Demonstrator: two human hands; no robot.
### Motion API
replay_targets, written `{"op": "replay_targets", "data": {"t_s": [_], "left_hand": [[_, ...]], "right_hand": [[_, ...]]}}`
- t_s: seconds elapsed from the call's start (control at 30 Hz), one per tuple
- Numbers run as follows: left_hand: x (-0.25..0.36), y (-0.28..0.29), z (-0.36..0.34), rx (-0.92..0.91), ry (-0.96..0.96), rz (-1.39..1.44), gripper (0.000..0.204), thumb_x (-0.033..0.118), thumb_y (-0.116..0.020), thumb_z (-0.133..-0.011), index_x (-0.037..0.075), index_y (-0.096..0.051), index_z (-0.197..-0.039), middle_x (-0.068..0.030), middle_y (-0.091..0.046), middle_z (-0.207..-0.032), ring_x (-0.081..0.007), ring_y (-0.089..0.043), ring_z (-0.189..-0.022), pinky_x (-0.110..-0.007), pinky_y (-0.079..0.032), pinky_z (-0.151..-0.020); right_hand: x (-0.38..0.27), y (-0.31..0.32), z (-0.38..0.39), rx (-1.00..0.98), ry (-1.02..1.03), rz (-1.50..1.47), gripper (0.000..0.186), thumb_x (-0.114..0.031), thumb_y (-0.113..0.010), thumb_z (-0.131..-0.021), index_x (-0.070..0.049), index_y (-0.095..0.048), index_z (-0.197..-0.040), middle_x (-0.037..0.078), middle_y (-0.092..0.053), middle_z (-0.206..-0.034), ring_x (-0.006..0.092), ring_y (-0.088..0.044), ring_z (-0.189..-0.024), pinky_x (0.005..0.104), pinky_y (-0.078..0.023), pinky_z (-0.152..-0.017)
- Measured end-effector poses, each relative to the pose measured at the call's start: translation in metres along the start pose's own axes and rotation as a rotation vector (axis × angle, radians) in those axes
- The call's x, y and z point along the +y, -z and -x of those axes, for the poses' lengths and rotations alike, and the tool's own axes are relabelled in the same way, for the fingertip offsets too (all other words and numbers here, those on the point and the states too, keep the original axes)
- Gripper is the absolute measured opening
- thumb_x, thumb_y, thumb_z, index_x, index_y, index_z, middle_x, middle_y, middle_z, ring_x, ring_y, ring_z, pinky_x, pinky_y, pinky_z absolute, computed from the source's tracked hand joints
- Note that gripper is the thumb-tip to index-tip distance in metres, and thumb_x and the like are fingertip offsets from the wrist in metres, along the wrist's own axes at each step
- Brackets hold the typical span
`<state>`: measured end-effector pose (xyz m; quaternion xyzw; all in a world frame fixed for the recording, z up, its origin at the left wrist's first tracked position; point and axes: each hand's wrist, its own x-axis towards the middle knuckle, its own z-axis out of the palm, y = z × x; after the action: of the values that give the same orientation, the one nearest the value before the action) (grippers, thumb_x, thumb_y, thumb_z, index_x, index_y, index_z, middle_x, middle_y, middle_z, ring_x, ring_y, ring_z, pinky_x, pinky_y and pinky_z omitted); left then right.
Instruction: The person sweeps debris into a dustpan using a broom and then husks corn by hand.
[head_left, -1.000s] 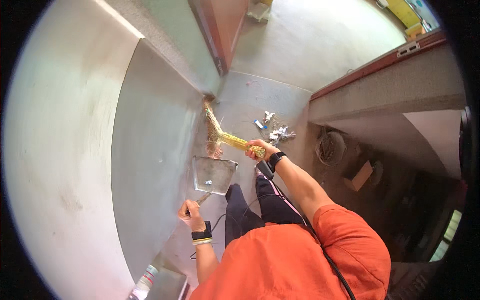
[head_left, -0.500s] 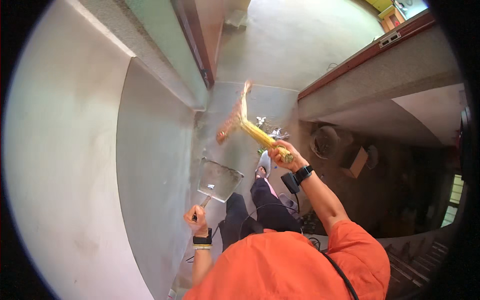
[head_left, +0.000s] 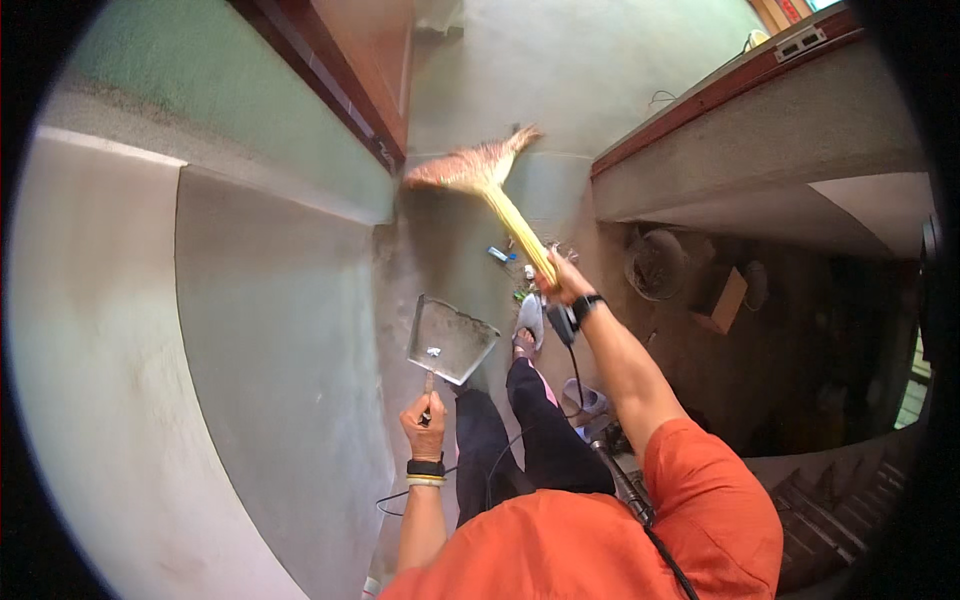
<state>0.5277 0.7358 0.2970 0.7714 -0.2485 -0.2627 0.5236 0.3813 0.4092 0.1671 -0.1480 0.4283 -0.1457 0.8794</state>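
The right hand [head_left: 565,277] has its fingers clamped around the lower end of the yellow handle of a broom [head_left: 494,187]. The broom points up and away from the body — its wide, reddish bristle head is fanned out near the open door [head_left: 365,60], a little blurred, and I cannot tell whether the bristles touch the floor [head_left: 490,90].

The left hand [head_left: 424,420] is closed in a fist, fingers wrapped around the short handle of a dustpan [head_left: 465,340]. The dustpan is in front of the left hand, its wide mouth facing away from the person, and a small white scrap [head_left: 433,351] lies in it near the handle side. The broom head is well apart from the dustpan.

Between the broom handle and the dustpan side, a blue and white piece of litter [head_left: 501,254] lies on the floor. More small white bits [head_left: 529,271] are close to the right hand, and a foot in a grey slipper [head_left: 530,318] stands just below them. Off to the right, in a darker area, are a round basket [head_left: 658,265] and — just beside it — a cardboard box [head_left: 722,300]. Each wrist wears a black band.
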Motion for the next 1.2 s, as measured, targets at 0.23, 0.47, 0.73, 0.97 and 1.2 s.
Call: {"op": "replay_targets", "data": {"t_s": [0.23,0.47,0.73,0.97,1.2], "left_hand": [[-0.025,0.014,0.000,-0.220,-0.048,-0.176,0.032,0.016,-0.054,-0.087,0.000,-0.050,-0.060,-0.0045,-0.048,-0.052,-0.0111,-0.042,-0.050,-0.029,-0.033,-0.049],[0.008,-0.002,-0.023,-0.316,-0.102,-0.280,0.032,0.016,-0.053,-0.088,0.000,-0.049,-0.061,-0.0031,-0.045,-0.053,-0.0096,-0.041,-0.053,-0.028,-0.034,-0.050],[0.008,-0.053,0.033,-0.286,-0.059,-0.306,0.026,0.011,-0.057,-0.085,0.000,-0.050,-0.063,-0.0095,-0.049,-0.057,-0.0173,-0.045,-0.052,-0.031,-0.038,-0.053],[-0.006,-0.021,-0.008,-0.359,-0.075,-0.309,0.025,0.012,-0.057,-0.086,-0.001,-0.055,-0.065,-0.0100,-0.054,-0.061,-0.0189,-0.050,-0.056,-0.031,-0.040,-0.057],[-0.009,-0.024,-0.002,-0.400,-0.072,-0.336,0.025,0.014,-0.058,-0.087,0.000,-0.057,-0.066,-0.0097,-0.055,-0.062,-0.0180,-0.052,-0.058,-0.031,-0.041,-0.058]], "right_hand": [[0.121,0.059,0.199,0.222,-0.270,-0.335,0.038,-0.037,-0.051,-0.092,-0.004,-0.041,-0.109,0.004,-0.044,-0.077,0.0058,-0.046,-0.056,0.0151,-0.040,-0.039],[0.063,0.017,0.321,0.069,-0.261,-0.398,0.041,-0.009,-0.054,-0.089,-0.016,-0.034,-0.124,0.001,-0.043,-0.074,0.0023,-0.038,-0.052,0.0138,-0.036,-0.038],[-0.027,0.050,0.229,-0.058,0.030,0.039,0.048,-0.005,-0.054,-0.084,-0.017,-0.037,-0.127,-0.003,-0.045,-0.071,0.0022,-0.039,-0.051,0.0149,-0.033,-0.039],[-0.056,0.007,0.077,0.012,0.104,-0.183,0.021,-0.015,-0.061,-0.083,-0.010,-0.045,-0.095,-0.002,-0.046,-0.069,0.0038,-0.043,-0.051,0.0138,-0.037,-0.039],[0.061,0.073,0.168,-0.002,-0.177,-0.721,0.031,-0.030,-0.059,-0.086,-0.002,-0.046,-0.083,-0.001,-0.046,-0.063,0.0041,-0.039,-0.041,0.0151,-0.033,-0.033]]}}
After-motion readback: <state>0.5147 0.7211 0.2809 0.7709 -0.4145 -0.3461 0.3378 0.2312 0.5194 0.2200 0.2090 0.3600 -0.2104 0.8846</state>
